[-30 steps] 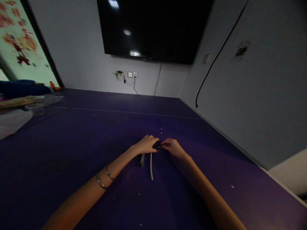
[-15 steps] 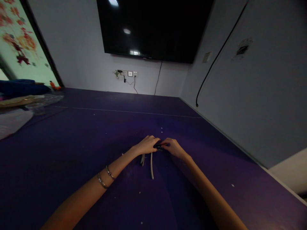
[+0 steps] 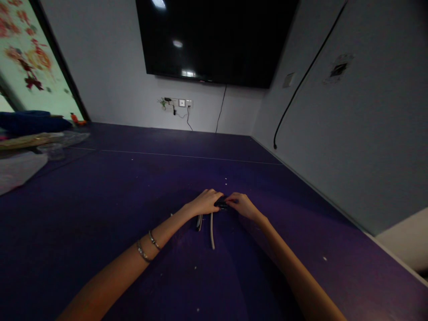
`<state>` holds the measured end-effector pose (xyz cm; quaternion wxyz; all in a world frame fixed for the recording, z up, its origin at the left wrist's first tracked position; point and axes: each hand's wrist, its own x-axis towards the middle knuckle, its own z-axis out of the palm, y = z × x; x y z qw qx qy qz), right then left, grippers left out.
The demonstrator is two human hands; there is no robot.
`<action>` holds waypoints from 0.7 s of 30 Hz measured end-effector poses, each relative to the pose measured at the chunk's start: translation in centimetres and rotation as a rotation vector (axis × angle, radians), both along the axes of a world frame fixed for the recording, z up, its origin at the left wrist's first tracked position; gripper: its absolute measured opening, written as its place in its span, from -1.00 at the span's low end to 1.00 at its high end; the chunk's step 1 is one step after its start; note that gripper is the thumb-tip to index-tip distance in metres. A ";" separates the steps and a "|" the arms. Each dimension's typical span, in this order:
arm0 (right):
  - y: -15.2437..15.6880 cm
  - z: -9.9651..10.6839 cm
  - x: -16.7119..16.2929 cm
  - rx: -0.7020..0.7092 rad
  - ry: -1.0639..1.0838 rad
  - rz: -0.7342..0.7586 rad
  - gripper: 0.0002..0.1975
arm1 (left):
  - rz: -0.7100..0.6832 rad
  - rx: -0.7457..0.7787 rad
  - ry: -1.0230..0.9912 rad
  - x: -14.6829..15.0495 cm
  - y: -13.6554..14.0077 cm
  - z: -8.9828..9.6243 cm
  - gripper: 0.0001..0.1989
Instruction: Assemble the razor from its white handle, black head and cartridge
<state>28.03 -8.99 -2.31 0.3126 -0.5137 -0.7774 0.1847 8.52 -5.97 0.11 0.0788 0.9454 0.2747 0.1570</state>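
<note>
Biggest first: broad, smooth-looking purple surface (image 3: 133, 187), running back to a pale grey wall (image 3: 110, 80) under a large, black, flat-screen television (image 3: 217, 49). Looks slick from my end, so anything let go at an angle could skid. Crumpled clear plastic (image 3: 75, 138) far left, well apart from the hands; low risk.

Bare left hand (image 3: 205, 203): palm down, fingers closed around the left part of the object, some of the grip hidden from me. Bare right hand (image 3: 243, 205): fingertips pinched on the right end. Main risk I'd flag: both grips are on something tiny, so uneven force or a twist could pop it out of the pinch.

Long, thin, cream-coloured strip (image 3: 211, 232) sticks out from under the left hand towards me; short, pale strip with a dark edge (image 3: 199, 222) just beside it. Can't tell if either joins the object. If so, a sideways wrist shift could tug it; if not, could sweep them away.

Small, black, hard-looking object (image 3: 221, 203): between the hands, on or just above the surface, can't tell which. Black on dark purple, dim light: a dropped piece would be easy to lose.
</note>
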 end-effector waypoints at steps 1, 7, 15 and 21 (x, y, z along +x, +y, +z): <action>0.0 0.0 0.0 0.003 -0.003 -0.002 -0.81 | 0.002 0.001 0.001 0.0 0.0 0.0 -0.65; -0.1 0.0 -0.1 0.015 -0.032 0.029 -0.79 | -0.002 0.012 0.005 0.0 -0.1 0.1 -0.66; -0.1 -0.1 -0.1 0.009 -0.040 0.024 -0.80 | -0.022 0.028 0.010 0.0 0.0 0.0 -0.65; -0.1 -0.5 -0.5 0.021 -0.072 -0.008 -0.79 | -0.018 0.042 0.035 0.0 0.1 -0.1 -0.66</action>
